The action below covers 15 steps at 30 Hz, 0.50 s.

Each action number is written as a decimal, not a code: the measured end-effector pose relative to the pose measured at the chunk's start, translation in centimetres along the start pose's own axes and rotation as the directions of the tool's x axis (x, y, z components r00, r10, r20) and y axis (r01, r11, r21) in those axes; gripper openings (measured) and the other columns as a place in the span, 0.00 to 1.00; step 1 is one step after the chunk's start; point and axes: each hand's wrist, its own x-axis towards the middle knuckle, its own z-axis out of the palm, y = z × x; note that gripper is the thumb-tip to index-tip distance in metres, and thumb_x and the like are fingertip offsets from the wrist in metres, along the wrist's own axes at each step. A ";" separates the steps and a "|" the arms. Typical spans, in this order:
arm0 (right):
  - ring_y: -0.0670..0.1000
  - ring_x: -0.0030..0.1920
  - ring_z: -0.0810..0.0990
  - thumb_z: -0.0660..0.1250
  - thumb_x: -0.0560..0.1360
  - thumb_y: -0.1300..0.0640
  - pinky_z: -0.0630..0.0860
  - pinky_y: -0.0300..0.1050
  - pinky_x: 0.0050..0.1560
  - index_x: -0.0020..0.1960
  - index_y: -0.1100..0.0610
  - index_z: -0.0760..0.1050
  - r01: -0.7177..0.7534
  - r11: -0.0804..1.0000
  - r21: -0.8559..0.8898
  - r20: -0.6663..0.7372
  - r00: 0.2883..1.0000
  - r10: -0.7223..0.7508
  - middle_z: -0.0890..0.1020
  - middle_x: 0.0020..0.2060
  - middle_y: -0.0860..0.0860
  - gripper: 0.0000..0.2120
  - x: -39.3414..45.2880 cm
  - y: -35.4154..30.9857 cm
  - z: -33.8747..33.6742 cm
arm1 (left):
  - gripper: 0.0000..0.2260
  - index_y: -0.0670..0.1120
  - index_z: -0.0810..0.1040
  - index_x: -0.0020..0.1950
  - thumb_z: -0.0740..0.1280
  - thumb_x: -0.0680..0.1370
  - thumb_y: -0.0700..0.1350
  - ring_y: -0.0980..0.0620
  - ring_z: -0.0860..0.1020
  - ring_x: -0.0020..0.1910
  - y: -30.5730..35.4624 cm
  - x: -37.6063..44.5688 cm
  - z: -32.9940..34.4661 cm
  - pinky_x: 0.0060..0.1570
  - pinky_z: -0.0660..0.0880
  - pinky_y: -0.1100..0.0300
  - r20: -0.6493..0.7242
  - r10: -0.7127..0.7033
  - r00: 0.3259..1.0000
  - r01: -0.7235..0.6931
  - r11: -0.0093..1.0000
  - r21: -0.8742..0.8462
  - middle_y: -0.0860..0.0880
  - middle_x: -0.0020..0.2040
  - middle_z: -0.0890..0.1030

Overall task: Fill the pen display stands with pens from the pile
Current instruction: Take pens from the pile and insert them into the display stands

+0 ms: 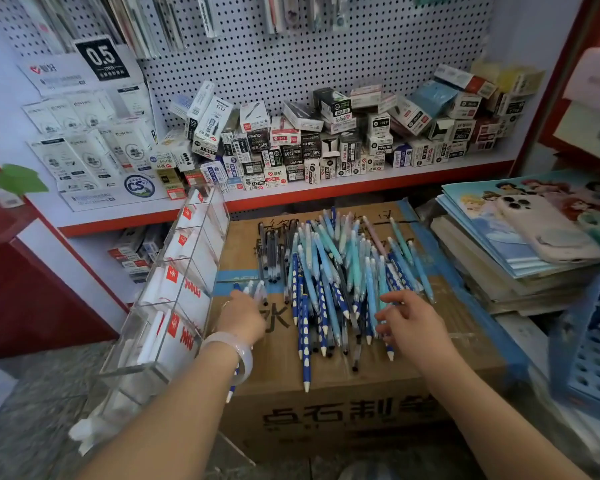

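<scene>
Left of centre we see the clear display stand (174,292), tilted beside the cardboard box (343,403). Our left hand (241,315) grips a few pens (257,289) near it. Centre frame, the pen pile (336,271) lies on the box. Our right hand (409,322), fingers relaxed, touches the pile's right edge.

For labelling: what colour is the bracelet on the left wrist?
The bracelet is translucent milky white, clearest in the head view.
</scene>
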 end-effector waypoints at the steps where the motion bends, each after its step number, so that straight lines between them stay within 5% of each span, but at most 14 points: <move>1: 0.49 0.43 0.79 0.57 0.80 0.62 0.78 0.49 0.47 0.55 0.53 0.71 -0.001 1.000 0.002 -0.003 1.000 0.001 0.79 0.42 0.52 0.08 -0.1 0.0 -0.1 | 0.25 0.38 0.58 0.72 0.61 0.77 0.34 0.42 0.75 0.59 0.0 0.1 -0.2 0.45 0.73 0.58 0.015 -0.001 1.000 0.001 1.000 -0.017 0.39 0.64 0.72; 6: 0.48 0.44 0.79 0.57 0.80 0.62 0.77 0.44 0.42 0.56 0.54 0.70 -0.007 1.000 0.009 0.006 1.000 0.007 0.79 0.43 0.51 0.08 -0.3 -0.3 -0.2 | 0.24 0.43 0.62 0.72 0.59 0.76 0.32 0.44 0.77 0.42 0.8 1.1 -1.7 0.29 0.70 0.59 0.041 0.131 0.990 -0.120 0.969 -0.218 0.43 0.65 0.71; 10: 0.48 0.44 0.80 0.58 0.80 0.61 0.78 0.42 0.40 0.56 0.52 0.71 -0.001 1.000 -0.015 0.015 1.000 0.001 0.80 0.44 0.50 0.08 -0.3 0.1 -0.5 | 0.17 0.38 0.70 0.64 0.62 0.75 0.31 0.44 0.75 0.38 3.4 3.6 -3.8 0.33 0.72 0.56 -0.091 0.165 0.982 -0.184 0.940 -0.287 0.48 0.36 0.70; 15: 0.46 0.43 0.79 0.59 0.79 0.60 0.74 0.40 0.40 0.52 0.49 0.72 0.009 0.998 -0.069 -0.044 0.999 -0.012 0.80 0.44 0.48 0.08 0.7 1.1 -2.8 | 0.11 0.39 0.74 0.55 0.68 0.75 0.41 0.46 0.76 0.37 5.8 7.3 -3.7 0.33 0.72 0.58 -0.083 0.073 0.994 -0.100 0.915 -0.390 0.43 0.41 0.78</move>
